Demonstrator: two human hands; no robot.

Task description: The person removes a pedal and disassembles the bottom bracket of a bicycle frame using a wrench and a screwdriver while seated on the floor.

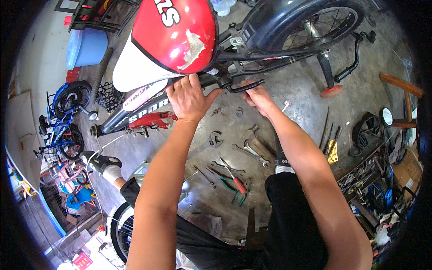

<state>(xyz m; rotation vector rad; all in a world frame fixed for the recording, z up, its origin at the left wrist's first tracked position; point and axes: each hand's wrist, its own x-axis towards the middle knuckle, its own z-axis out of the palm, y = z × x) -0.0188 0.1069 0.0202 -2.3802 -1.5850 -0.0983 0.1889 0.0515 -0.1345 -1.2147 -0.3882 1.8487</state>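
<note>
Bicycle (270,57) upper centre, left grip (185,99) on its frame (152,101), right grip (257,96) by the crank (245,87), can't tell if either's closed!

Wrenches (215,140) and a screwdriver (239,185) on the floor (342,110), and a parked blue bicycle (60,119), show a bike workshop.

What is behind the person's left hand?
A dark bicycle tube runs behind the left hand, below a red-and-white cover. The stretch covered by the hand cannot be seen.
</note>
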